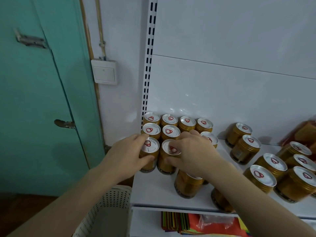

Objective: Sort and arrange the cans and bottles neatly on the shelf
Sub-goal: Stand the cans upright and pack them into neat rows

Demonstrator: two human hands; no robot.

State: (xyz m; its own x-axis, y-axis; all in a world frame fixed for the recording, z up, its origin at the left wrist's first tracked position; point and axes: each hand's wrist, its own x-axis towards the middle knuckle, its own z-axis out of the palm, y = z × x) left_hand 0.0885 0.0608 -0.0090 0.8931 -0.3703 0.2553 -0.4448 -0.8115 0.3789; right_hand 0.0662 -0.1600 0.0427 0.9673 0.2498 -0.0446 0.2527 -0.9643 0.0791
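Gold cans with silver lids and red pull tabs stand on a white shelf (153, 190). Several form tidy rows at the shelf's left end (177, 122). My left hand (130, 154) grips the front-left can (150, 156), thumb across its front and fingers over the lid. My right hand (193, 156) holds the can beside it (168, 159), thumb on its side and fingers over the top. Another can (186, 185) stands partly hidden beneath my right wrist. More cans stand loosely grouped on the right (263, 177).
A white perforated basket (106, 207) stands below my left forearm. Coloured packets (191, 223) lie on the lower shelf. Red packaging (302, 132) sits at the far right. A slotted shelf upright (148, 65), a wall switch (104, 72) and a green door (42, 93) lie to the left.
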